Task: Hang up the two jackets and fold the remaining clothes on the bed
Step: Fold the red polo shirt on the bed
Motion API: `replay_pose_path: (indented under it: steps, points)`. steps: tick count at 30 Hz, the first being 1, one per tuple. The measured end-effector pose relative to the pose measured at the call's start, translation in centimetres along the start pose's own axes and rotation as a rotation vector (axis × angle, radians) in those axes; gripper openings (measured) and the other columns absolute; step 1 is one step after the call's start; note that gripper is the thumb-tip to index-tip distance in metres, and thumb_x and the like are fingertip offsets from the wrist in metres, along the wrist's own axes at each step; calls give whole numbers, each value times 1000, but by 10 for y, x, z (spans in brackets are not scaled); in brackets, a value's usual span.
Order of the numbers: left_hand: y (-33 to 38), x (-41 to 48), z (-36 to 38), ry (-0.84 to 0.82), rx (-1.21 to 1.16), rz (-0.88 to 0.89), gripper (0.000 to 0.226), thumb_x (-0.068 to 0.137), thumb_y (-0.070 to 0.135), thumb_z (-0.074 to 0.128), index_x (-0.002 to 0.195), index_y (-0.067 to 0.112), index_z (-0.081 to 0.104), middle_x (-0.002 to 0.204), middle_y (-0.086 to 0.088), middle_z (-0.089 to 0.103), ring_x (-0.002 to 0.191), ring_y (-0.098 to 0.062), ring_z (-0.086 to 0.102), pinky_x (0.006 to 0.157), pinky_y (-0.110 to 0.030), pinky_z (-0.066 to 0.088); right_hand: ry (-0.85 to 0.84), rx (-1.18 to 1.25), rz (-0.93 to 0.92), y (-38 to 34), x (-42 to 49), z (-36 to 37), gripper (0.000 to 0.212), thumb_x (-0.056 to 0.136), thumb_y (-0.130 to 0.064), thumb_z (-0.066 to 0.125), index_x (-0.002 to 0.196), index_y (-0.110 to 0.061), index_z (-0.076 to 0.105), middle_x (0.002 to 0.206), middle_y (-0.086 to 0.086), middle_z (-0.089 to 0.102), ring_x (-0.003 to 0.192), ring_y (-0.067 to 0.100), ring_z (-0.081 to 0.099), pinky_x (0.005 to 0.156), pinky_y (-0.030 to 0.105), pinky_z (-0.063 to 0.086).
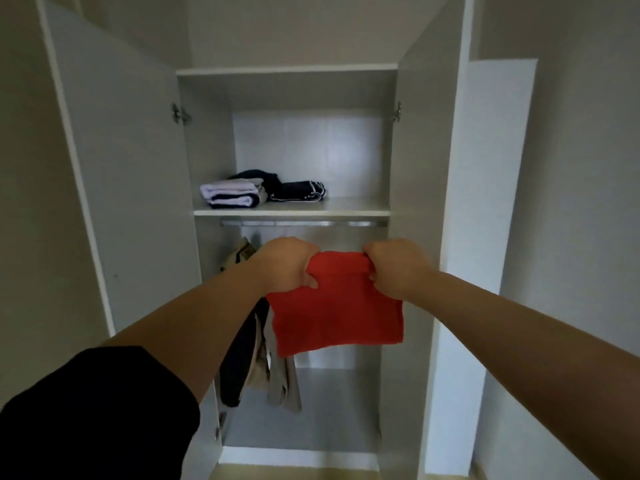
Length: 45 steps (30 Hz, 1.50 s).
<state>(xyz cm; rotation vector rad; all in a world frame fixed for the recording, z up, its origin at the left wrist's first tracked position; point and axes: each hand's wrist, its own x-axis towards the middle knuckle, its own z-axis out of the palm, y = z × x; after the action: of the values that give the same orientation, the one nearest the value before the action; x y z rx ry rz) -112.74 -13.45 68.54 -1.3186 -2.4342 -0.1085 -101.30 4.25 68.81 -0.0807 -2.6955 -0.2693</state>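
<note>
Since both hands are up at chest height with arms straight out, the folded red garment (337, 306) is being carried flat-ish and kept from unfolding: left hand (285, 265) grips its top-left edge, right hand (394, 266) grips the top-right, fingers (310, 280) of both curled tight round the rolled top fold, thumbs under. The rest of the cloth hangs free below the grip, square and tidy, so a two-point hold makes sense; one hand would let it sag open. It sits at centre frame, in front of the open wardrobe (419, 237), not touching any shelf. Black sleeve (93, 410) at 7 o'clock covers the left upper arm. Past the hands, at 8 o'clock of the red piece, the two jackets (256, 362), one dark, one beige, hang off the rail (304, 223), so I'd judge the hanging part done. Rail runs just under the shelf (292, 212) at 12 o'clock. On that shelf, a white and dark folded stack (232, 194) at left and a dark folded piece with white trim (299, 192) touching it at right. Free shelf space lies right of those, at 1 o'clock from the hands; likely landing spot, needs a lift up and forward. Risk: the fold slipping open on release.
</note>
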Motion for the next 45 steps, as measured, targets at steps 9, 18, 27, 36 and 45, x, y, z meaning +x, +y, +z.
replay_pose_path:
  steps: [9, 18, 27, 36, 45]
  points:
    - [-141, 127, 23, -30, -163, -134, 25, 77, 20, 75, 86, 15, 52, 91, 4, 56, 86, -13, 52, 69, -24, 36, -85, 225, 36, 31, 208, 73, 13, 80, -11, 57, 93, -10, 57, 104, 9, 61, 93, 26, 59, 69, 29, 44]
    - [-288, 239, 68, -176, -366, -208, 14, 81, 15, 73, 85, 19, 61, 78, 13, 59, 72, -4, 56, 56, -6, 39, -387, 289, -64, 38, 394, 125, 27, 86, -17, 65, 108, -1, 64, 108, 12, 65, 98, 26, 62, 81, 31, 48]
    - [-421, 398, 52, 432, 229, -56, 14, 86, 20, 61, 96, 11, 56, 98, -6, 59, 91, -25, 57, 68, -30, 35, 327, 142, 118, 68, 568, 141, 7, 82, -7, 56, 87, -10, 53, 77, 2, 54, 68, 22, 50, 58, 28, 36]
    - [-501, 452, 148, -157, 310, 45, 29, 89, 40, 58, 100, 13, 58, 99, 0, 59, 89, -20, 57, 73, -27, 40, 12, -25, -81, 77, 645, 267, 20, 83, -15, 59, 102, -11, 57, 101, 8, 62, 94, 27, 59, 75, 30, 41]
    - [-512, 502, 209, -76, -247, -143, 49, 103, 34, 24, 142, 7, 36, 149, -12, 35, 136, -27, 31, 113, -35, 18, -23, 361, 82, 80, 694, 303, 42, 101, -35, 36, 129, -7, 50, 131, 13, 52, 118, 27, 49, 96, 29, 37]
